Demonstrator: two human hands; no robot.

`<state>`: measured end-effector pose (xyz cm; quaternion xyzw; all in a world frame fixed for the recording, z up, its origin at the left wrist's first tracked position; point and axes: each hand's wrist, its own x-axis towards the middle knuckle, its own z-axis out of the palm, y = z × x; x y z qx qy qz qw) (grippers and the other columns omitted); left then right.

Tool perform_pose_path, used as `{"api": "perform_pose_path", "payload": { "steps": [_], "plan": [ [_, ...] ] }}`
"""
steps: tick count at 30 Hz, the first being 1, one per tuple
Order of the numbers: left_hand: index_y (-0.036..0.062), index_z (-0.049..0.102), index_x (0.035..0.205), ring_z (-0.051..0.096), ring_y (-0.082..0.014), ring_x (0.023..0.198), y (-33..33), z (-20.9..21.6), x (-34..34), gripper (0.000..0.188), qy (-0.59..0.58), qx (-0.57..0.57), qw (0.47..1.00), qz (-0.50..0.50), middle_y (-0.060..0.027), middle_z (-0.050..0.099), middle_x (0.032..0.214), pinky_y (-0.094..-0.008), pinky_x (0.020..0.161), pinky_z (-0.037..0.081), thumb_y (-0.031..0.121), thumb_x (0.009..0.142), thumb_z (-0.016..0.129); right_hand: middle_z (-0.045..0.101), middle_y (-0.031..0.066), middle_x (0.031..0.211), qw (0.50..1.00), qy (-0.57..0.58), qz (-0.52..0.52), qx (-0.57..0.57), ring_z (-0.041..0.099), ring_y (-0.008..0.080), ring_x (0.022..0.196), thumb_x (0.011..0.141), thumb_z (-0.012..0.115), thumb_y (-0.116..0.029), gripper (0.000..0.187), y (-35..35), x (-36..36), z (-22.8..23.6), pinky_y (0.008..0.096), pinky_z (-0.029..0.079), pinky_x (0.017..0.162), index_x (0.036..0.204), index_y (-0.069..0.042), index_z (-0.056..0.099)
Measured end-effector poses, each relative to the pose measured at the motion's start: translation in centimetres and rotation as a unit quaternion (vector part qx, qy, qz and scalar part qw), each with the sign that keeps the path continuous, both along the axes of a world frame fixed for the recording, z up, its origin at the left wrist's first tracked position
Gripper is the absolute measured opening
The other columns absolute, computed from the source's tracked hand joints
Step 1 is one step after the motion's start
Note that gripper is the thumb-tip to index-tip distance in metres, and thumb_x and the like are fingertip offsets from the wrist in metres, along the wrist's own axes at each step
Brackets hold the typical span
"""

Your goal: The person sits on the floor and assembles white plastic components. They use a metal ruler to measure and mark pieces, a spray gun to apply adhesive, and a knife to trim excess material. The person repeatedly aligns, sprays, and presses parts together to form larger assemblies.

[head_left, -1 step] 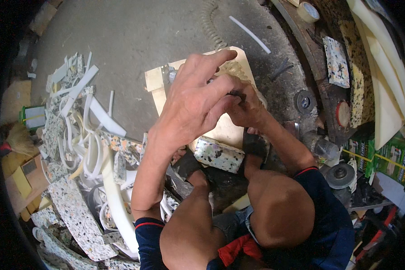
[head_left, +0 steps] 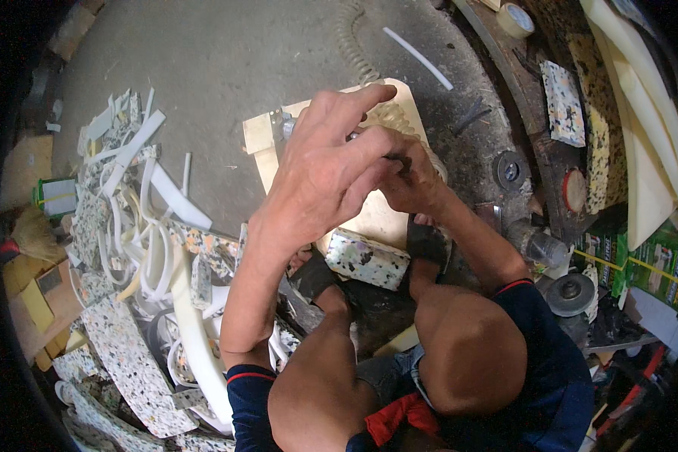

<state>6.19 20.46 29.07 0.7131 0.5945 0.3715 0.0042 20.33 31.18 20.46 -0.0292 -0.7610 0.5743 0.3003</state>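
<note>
My left hand (head_left: 316,166) hovers over a pale board (head_left: 384,218), its forefinger stretched to the right and the other fingers bent. My right hand (head_left: 416,181) meets it from the right, fingers curled and largely hidden behind the left. A small shiny bit (head_left: 352,136) peeks out between the left fingers; what the two hands grip cannot be made out. On the board, behind the hands, lies part of a clear coiled hose (head_left: 392,117). A speckled foam block (head_left: 368,258) sits at the board's near edge, between my feet.
Foam scraps and white strips (head_left: 158,256) heap up at the left. The coiled hose (head_left: 350,38) runs off across the floor. To the right are a tape roll (head_left: 516,20), a black ring (head_left: 510,171), a clear plastic cup (head_left: 546,248) and a grey metal disc (head_left: 569,294).
The fingertips where my hands meet have shifted slightly, and the shiny bit shows a little more. Otherwise the arms and board stay where they were.
</note>
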Motion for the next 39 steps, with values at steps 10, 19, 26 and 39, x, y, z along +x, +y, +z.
{"api": "perform_pose_path", "payload": {
  "steps": [10, 19, 26, 39],
  "plan": [
    [0.0034, 0.069, 0.109, 0.064, -0.0226, 0.102, -3.2, -2.5, 0.6, 0.021, -0.232, 0.156, 0.941, 0.191, -0.0153, 0.068, 0.117, -0.0358, 0.087, 0.053, 0.02, 0.098, 0.066, 0.065, 0.0058, 0.082, 0.997, -0.016, -0.017, -0.068, 0.063, 0.0139, 0.071, 0.099, 0.064, -0.021, 0.023, 1.3, -0.8, 0.7, 0.0305, 0.052, 0.066, 0.107, 0.001, 0.065],
    [-0.0001, 0.066, 0.125, 0.062, -0.0173, 0.113, -2.2, -6.7, 6.9, 0.039, -0.763, -0.152, 0.61, 0.151, -0.0083, 0.07, 0.118, -0.0334, 0.096, 0.046, 0.03, 0.107, 0.048, 0.067, 0.0161, 0.109, 0.974, 0.005, -0.076, -0.212, 0.056, 0.0167, 0.061, 0.107, 0.046, -0.044, 0.048, 3.6, -2.0, 4.3, 0.0281, 0.045, 0.053, 0.13, -0.002, 0.053],
    [-0.0024, 0.069, 0.121, 0.061, -0.0131, 0.11, 1.6, -6.2, 7.0, 0.038, -0.72, -0.067, 0.681, 0.115, -0.0066, 0.071, 0.113, -0.028, 0.097, 0.044, 0.025, 0.104, 0.049, 0.062, 0.0187, 0.123, 0.981, 0.033, -0.098, -0.166, 0.054, 0.0198, 0.063, 0.105, 0.041, -0.058, 0.061, 4.4, -3.2, 5.7, 0.0315, 0.045, 0.052, 0.136, -0.006, 0.047],
    [-0.0054, 0.07, 0.117, 0.059, -0.0095, 0.098, 2.7, -7.1, 7.9, 0.031, -0.769, -0.021, 0.632, 0.097, -0.0045, 0.07, 0.105, -0.0249, 0.089, 0.046, 0.017, 0.102, 0.054, 0.061, 0.0162, 0.116, 0.971, 0.053, -0.138, -0.185, 0.054, 0.0193, 0.058, 0.102, 0.046, -0.063, 0.064, 4.5, -3.0, 4.9, 0.0305, 0.043, 0.046, 0.135, -0.007, 0.046]
  ]
}}
